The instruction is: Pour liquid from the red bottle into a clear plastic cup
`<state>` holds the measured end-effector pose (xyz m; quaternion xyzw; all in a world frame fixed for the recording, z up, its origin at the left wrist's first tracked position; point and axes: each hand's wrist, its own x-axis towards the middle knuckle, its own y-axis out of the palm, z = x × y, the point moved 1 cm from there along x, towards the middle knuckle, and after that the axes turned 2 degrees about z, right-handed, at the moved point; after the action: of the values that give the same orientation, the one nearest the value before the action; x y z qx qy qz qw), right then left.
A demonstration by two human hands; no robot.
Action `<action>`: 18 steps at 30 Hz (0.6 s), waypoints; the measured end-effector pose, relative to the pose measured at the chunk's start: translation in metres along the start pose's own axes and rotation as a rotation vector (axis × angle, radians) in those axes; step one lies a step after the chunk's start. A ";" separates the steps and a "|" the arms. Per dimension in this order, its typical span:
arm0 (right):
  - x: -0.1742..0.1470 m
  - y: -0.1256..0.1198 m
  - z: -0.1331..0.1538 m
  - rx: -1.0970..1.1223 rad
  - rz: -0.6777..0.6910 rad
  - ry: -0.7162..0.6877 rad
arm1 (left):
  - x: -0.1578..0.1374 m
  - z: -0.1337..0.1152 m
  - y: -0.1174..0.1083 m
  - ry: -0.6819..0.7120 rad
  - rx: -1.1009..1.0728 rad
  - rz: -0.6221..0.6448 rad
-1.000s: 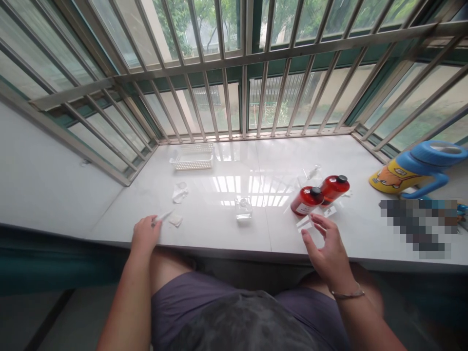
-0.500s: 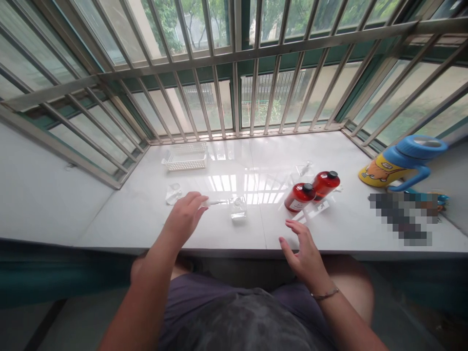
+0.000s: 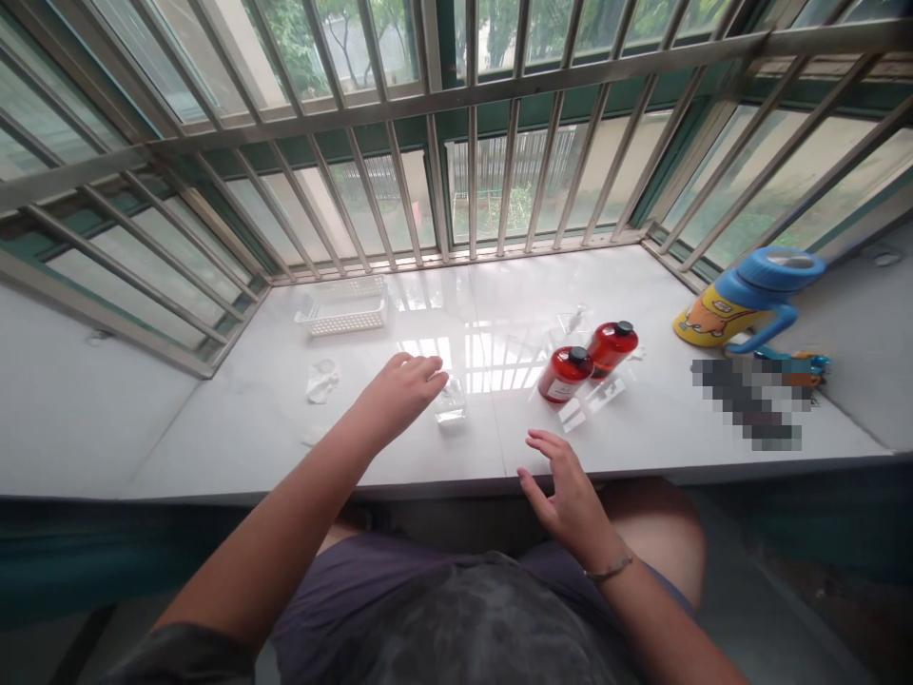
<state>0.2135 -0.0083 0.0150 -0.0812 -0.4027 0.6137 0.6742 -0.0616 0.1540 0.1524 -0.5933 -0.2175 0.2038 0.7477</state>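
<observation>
My left hand (image 3: 406,395) is over the counter, its fingers curled together just left of a small square clear glass bottle (image 3: 450,404). Whatever those fingers hold is hidden behind them. The bottle stands upright, its top partly covered by my fingertips. My right hand (image 3: 560,485) hovers at the counter's front edge, thumb and fingers apart, holding nothing. Beyond it stand two red bottles with black caps, a nearer one (image 3: 565,375) with a pale label and a farther one (image 3: 611,350). Clear plastic pieces (image 3: 573,415) lie around them.
A white perforated basket (image 3: 343,310) sits at the back left, with crumpled tissue (image 3: 323,381) nearer me. At the right stand a blue and yellow flask (image 3: 742,300) and a blurred-out dark item (image 3: 748,400). Metal window bars (image 3: 473,181) border the white counter (image 3: 235,419).
My left hand has moved right, up to the glass bottle; the thin pale stick seen at its fingertips before is now out of sight. My right hand keeps its open pose. The view has shifted slightly.
</observation>
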 end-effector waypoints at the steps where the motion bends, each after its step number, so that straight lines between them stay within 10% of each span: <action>1: -0.001 0.000 -0.001 -0.002 0.005 0.002 | 0.003 -0.001 0.002 0.015 -0.008 0.016; 9: -0.006 -0.002 -0.008 -0.020 0.024 0.012 | -0.017 0.017 0.017 -0.260 -0.356 -0.098; 18: -0.004 0.003 -0.006 0.001 0.046 0.016 | -0.017 -0.008 0.090 -0.573 -0.915 -0.015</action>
<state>0.2153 -0.0083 0.0071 -0.0948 -0.3951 0.6286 0.6631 -0.0757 0.1573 0.0620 -0.7773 -0.4838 0.2366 0.3252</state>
